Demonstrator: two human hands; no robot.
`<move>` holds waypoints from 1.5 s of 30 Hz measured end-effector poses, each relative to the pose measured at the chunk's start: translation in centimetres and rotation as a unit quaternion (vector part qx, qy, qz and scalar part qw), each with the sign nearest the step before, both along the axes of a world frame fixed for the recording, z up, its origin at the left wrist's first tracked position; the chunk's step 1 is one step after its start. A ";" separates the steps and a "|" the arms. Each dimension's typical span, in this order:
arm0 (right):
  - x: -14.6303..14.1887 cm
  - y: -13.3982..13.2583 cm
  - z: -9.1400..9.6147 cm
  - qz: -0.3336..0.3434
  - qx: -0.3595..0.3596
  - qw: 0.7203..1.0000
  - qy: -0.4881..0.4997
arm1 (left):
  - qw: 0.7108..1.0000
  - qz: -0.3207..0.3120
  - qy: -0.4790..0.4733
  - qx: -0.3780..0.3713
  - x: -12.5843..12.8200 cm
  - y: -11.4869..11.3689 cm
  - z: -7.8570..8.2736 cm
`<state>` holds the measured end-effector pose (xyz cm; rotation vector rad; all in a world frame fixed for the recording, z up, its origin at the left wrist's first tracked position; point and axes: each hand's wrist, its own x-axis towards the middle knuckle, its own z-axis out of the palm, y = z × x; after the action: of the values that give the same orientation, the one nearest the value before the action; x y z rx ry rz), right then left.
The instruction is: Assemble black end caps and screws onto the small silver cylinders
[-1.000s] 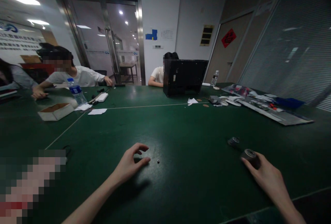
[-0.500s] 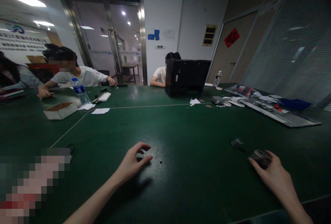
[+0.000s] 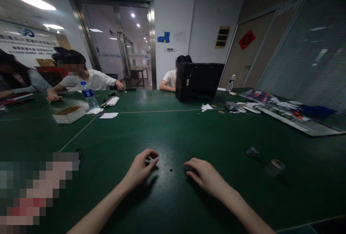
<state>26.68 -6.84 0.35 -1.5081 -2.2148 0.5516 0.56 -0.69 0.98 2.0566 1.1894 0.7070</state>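
Note:
On the green table (image 3: 173, 129) a tiny dark round part (image 3: 171, 169) lies between my two hands. My left hand (image 3: 140, 167) rests just left of it, fingers curled with the tips close together above the mat; nothing shows in them. My right hand (image 3: 204, 174) lies just right of the part, fingers spread flat on the table and holding nothing. Two small grey cylinders stand apart at the right: a short one (image 3: 252, 151) and a larger one (image 3: 275, 166), both free of my hands.
A black box (image 3: 198, 81) stands at the far side with a person behind it. Other people sit at the far left by a water bottle (image 3: 88, 96) and an open cardboard box (image 3: 69, 114). Papers and long grey panels (image 3: 292, 117) cover the right side.
My right hand let go of the larger grey cylinder and moved left, landing beside the tiny part. My left hand stayed where it was.

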 end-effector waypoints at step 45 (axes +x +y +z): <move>24.9 -6.0 -5.2 -0.600 0.163 0.783 -0.019 | 1.000 -0.004 0.017 0.004 -0.1 -0.1 -0.1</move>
<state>51.55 -12.85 -4.85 -2.2532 -0.8621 -0.2737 0.43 -0.74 0.90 2.0865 1.1983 0.6768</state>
